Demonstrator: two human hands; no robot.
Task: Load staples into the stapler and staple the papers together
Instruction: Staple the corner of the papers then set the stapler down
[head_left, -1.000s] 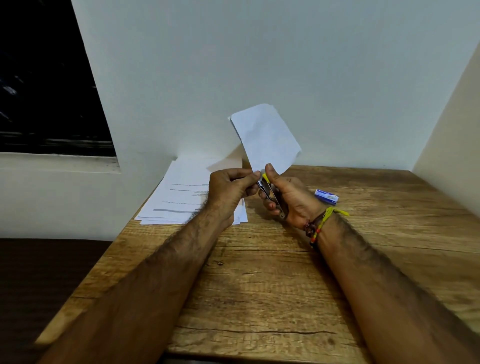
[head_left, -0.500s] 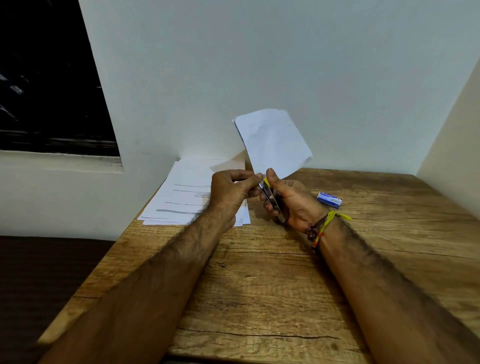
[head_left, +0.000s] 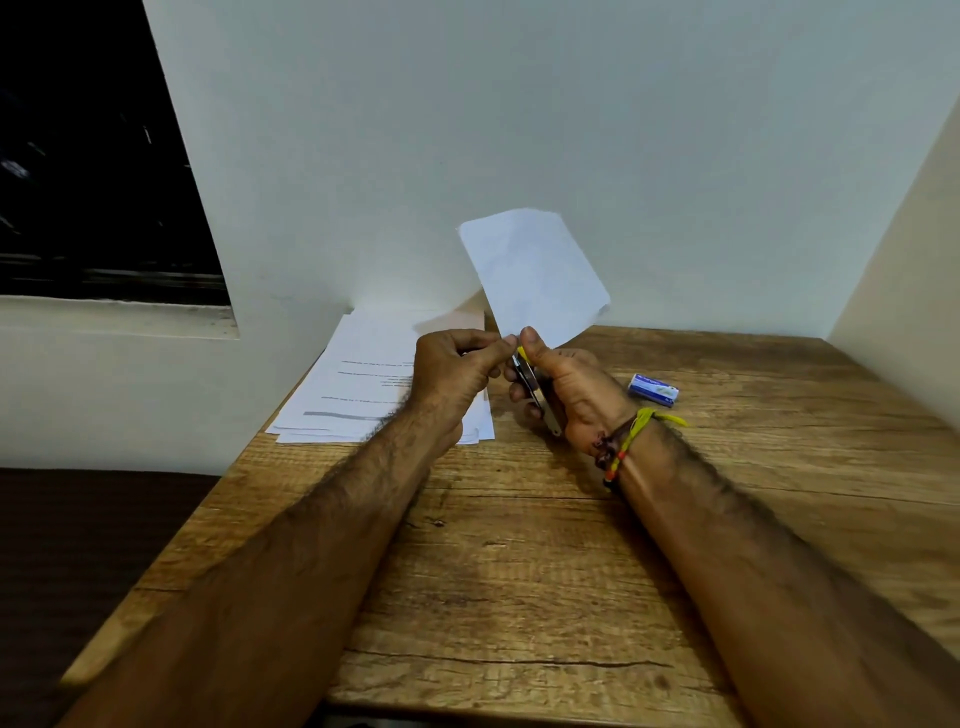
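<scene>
A wooden table (head_left: 519, 561) with a worn, grainy top fills the corner. A loose stack of printed papers (head_left: 363, 384) lies at its far left edge, against the wall. Well right of that stack lies a small blue staple box (head_left: 653, 389).

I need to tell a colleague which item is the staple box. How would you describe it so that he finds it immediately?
Start at the wooden table and look toward its far right part, just beyond the right hand. There lies a small blue and white box, alone on the bare wood. Unlike the white papers stacked at the far left, it is coloured, tiny and block-shaped.
</scene>
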